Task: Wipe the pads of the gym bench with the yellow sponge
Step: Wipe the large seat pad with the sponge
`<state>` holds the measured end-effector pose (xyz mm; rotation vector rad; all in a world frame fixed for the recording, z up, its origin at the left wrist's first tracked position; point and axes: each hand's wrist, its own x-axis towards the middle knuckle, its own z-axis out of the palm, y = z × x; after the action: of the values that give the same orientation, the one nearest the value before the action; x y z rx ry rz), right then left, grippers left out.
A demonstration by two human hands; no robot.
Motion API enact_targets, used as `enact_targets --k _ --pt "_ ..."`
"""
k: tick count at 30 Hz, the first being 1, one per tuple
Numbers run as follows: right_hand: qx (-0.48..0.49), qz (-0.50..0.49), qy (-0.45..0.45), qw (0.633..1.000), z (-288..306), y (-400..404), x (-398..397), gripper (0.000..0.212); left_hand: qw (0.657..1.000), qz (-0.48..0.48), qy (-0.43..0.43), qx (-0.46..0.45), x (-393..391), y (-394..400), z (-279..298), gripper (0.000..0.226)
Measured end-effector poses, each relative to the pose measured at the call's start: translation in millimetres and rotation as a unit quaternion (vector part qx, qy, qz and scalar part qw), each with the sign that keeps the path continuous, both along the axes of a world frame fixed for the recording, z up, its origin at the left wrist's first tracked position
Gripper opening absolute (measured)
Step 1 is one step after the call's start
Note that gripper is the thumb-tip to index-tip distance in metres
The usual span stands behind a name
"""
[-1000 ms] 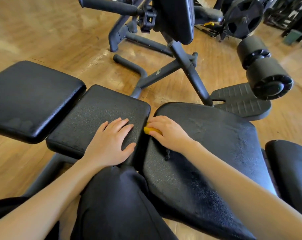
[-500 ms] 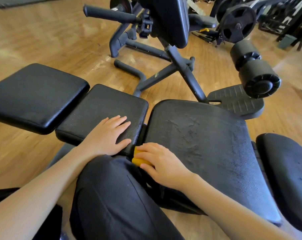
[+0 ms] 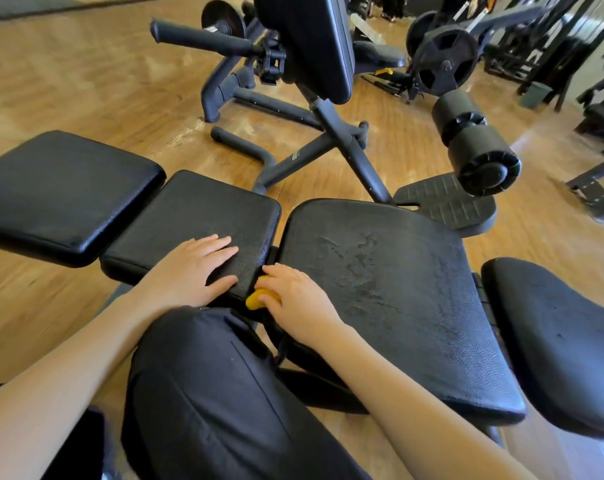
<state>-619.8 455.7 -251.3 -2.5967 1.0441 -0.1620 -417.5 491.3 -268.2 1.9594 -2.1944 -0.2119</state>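
- Sponge point(image 3: 257, 299), yellow and squeezed, sat at the near left edge of the large pad point(image 3: 380, 289), mostly covered.
- Right hand point(image 3: 293, 299) gripped it.
- Left hand point(image 3: 193, 271) lay flat, fingers straight, on the middle pad point(image 3: 196, 209).

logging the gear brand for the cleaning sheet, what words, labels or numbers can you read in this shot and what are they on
No text can be read in this shot.
Small pale label on the frame bar of the machine beyond the bench: too small and blurred to read.
Weight plate: any raised markings are illegible.
Bench pads and yellow sponge: no visible lettering.
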Motion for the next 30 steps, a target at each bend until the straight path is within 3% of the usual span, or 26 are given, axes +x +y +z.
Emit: enact_targets --k 8,14,18,22,24,27,30 --pt "-0.006 0.079 -0.026 0.996 2 29 -44 0.042 1.000 -0.011 0.016 0.010 3 -1 3 0.093" --pt "-0.010 0.033 -0.041 0.999 1 27 -45 0.041 1.000 -0.009 0.015 0.020 2 1 3 0.092" --pt "-0.004 -0.030 -0.031 0.999 -1 8 -23 0.042 1.000 0.005 0.019 0.017 -2 3 5 0.067" --pt "-0.031 -0.006 -0.005 0.999 5 9 -23 0.043 0.999 0.018 0.002 0.042 -5 3 10 0.054" --pt "-0.024 0.023 0.013 0.999 5 15 -30 0.046 0.998 0.034 0.012 0.058 -6 5 13 0.055" --pt "-0.001 0.033 0.010 0.999 4 8 -33 0.046 0.999 0.041 0.002 0.026 -11 6 17 0.080" --pt "-0.002 -0.002 0.016 1.000 1 -26 -19 0.045 0.998 0.049 -0.030 0.035 -25 1 18 0.067"
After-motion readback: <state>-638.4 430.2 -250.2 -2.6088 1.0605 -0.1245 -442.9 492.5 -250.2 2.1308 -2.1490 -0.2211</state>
